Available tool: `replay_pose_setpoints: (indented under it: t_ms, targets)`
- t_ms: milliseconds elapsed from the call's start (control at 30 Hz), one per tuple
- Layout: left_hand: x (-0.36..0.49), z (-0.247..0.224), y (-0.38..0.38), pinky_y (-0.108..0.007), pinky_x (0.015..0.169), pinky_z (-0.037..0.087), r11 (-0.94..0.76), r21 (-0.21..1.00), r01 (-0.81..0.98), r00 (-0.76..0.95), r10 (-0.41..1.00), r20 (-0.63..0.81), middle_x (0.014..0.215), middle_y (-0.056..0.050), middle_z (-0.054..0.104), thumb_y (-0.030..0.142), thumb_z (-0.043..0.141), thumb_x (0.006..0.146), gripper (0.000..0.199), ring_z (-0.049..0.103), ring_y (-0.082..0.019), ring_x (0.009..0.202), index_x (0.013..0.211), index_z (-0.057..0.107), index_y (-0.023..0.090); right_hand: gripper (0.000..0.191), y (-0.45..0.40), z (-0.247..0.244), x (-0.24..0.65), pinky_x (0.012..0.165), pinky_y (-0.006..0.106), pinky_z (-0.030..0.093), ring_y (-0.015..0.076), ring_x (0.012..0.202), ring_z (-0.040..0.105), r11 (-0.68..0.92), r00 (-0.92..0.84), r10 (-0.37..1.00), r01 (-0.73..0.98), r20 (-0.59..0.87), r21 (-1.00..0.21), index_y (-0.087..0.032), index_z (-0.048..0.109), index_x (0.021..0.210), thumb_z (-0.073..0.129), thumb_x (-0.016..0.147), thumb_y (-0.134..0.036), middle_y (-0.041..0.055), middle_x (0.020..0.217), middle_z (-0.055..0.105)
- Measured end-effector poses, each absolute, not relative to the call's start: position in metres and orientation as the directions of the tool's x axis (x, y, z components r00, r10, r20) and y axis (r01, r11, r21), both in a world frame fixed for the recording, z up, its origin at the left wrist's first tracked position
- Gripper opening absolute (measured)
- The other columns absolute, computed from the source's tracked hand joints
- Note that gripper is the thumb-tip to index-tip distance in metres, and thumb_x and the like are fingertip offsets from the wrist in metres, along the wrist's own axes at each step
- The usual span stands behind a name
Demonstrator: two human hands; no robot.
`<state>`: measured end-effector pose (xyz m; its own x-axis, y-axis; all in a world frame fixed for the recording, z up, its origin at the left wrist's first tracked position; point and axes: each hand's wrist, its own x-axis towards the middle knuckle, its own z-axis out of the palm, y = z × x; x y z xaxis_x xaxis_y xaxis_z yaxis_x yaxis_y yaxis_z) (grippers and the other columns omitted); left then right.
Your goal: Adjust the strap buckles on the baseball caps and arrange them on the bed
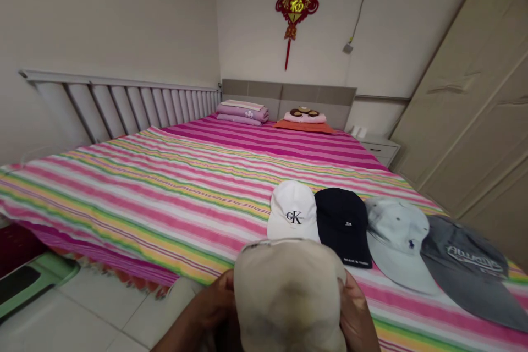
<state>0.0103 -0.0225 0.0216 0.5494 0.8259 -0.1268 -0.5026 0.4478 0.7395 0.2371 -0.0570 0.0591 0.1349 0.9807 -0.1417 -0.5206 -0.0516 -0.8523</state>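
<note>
A beige, domed fabric cap with a dark blotch is between the left grip and right grip, both pinching its sides. Beyond them stretches a pink-, yellow- and green-striped, cloth-covered bed, then a pale, flat wall.

My view's lower edge cuts off the beige cap I hold, which hides the lower part of the white cap. Lettering on the dark grey cap is blurred.
</note>
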Motion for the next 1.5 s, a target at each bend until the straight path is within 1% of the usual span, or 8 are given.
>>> replay_pose_setpoints:
  t_ms: [167,367,500,700,900,1167,1400,1500]
  targets:
    - [0.014,0.063,-0.009,-0.026,0.064,0.044,0.394,0.692,-0.605,0.579,0.814,0.042,0.070,-0.008,0.067,0.027,0.071,0.054,0.025,0.061,-0.017,0.066,0.072,0.068,0.010,0.035,-0.060,0.029,0.259,0.062,0.035,0.046,0.0240,0.065,0.061,-0.129,0.014,0.989,-0.398,-0.146,-0.908,-0.019,0.060,0.091,0.067,0.065,-0.040,0.0067,0.072,0.068]
    - [0.025,0.091,-0.014,-0.018,0.052,0.038,0.358,0.885,-0.297,0.665,0.743,-0.077,0.063,-0.002,0.064,0.014,0.070,0.056,0.018,0.054,-0.009,0.053,0.073,0.066,0.011,0.045,-0.066,0.056,0.264,0.058,0.029,0.041,0.0176,0.059,0.053,-0.196,-0.284,0.954,-0.336,-0.099,-0.921,-0.018,0.061,0.087,0.054,0.069,-0.058,0.0034,0.066,0.059]
    - [0.040,0.094,-0.026,-0.020,0.055,0.040,0.459,0.816,-0.351,0.713,0.696,-0.084,0.067,-0.005,0.065,0.019,0.070,0.059,0.020,0.057,-0.011,0.056,0.077,0.066,0.010,0.047,-0.060,0.085,0.249,0.045,0.021,0.030,0.0096,0.047,0.043,-0.153,-0.311,0.947,-0.220,-0.080,-0.963,-0.016,0.058,0.095,0.054,0.071,-0.056,0.0000,0.059,0.054]
    - [0.040,0.094,-0.032,-0.024,0.071,0.043,0.539,0.700,-0.468,0.769,0.638,0.022,0.086,-0.012,0.068,0.019,0.078,0.041,0.057,0.060,-0.018,0.076,0.095,0.065,0.006,0.034,-0.051,0.089,0.228,0.038,0.019,0.016,0.0039,0.036,0.026,-0.141,-0.324,0.944,-0.212,-0.066,-0.967,-0.016,0.046,0.060,0.060,0.072,-0.045,-0.0075,0.041,0.036]
    - [0.051,0.095,-0.032,-0.018,0.044,0.035,0.503,0.749,-0.431,0.571,0.795,-0.206,0.050,-0.004,0.063,0.017,0.070,0.052,0.011,0.050,-0.007,0.041,0.060,0.068,0.010,0.037,-0.055,0.089,0.225,0.037,0.017,0.015,0.0028,0.036,0.022,-0.135,-0.280,0.958,-0.218,-0.070,-0.967,-0.017,0.043,0.059,0.059,0.072,-0.047,-0.0089,0.040,0.034]
    - [0.052,0.090,-0.025,-0.018,0.040,0.025,0.459,0.830,-0.317,0.564,0.795,-0.225,0.045,0.000,0.054,0.024,0.071,0.043,0.020,0.041,-0.005,0.037,0.055,0.063,0.010,0.038,-0.058,0.098,0.221,0.036,0.018,0.017,0.0032,0.035,0.022,-0.124,-0.182,0.979,-0.180,-0.090,-0.976,-0.018,0.041,0.056,0.062,0.067,-0.047,-0.0089,0.040,0.034]
    - [0.045,0.095,-0.038,-0.020,0.044,0.024,0.014,0.999,0.043,0.386,0.922,-0.029,0.049,0.001,0.048,0.028,0.060,0.060,0.017,0.038,-0.008,0.045,0.054,0.053,0.014,0.034,-0.056,0.091,0.215,0.037,0.020,0.018,0.0055,0.038,0.024,0.000,-0.164,0.986,-0.001,0.001,-1.000,-0.018,0.041,0.054,0.057,0.070,-0.043,-0.0065,0.043,0.035]
    - [0.041,0.097,-0.047,-0.021,0.047,0.027,-0.306,0.898,0.316,0.332,0.922,0.198,0.051,0.000,0.047,0.020,0.052,0.068,0.015,0.039,-0.009,0.049,0.054,0.047,0.016,0.033,-0.056,0.091,0.212,0.039,0.021,0.019,0.0066,0.042,0.022,0.075,-0.157,0.986,0.075,0.063,-0.994,-0.019,0.039,0.052,0.054,0.071,-0.041,-0.0058,0.045,0.031]
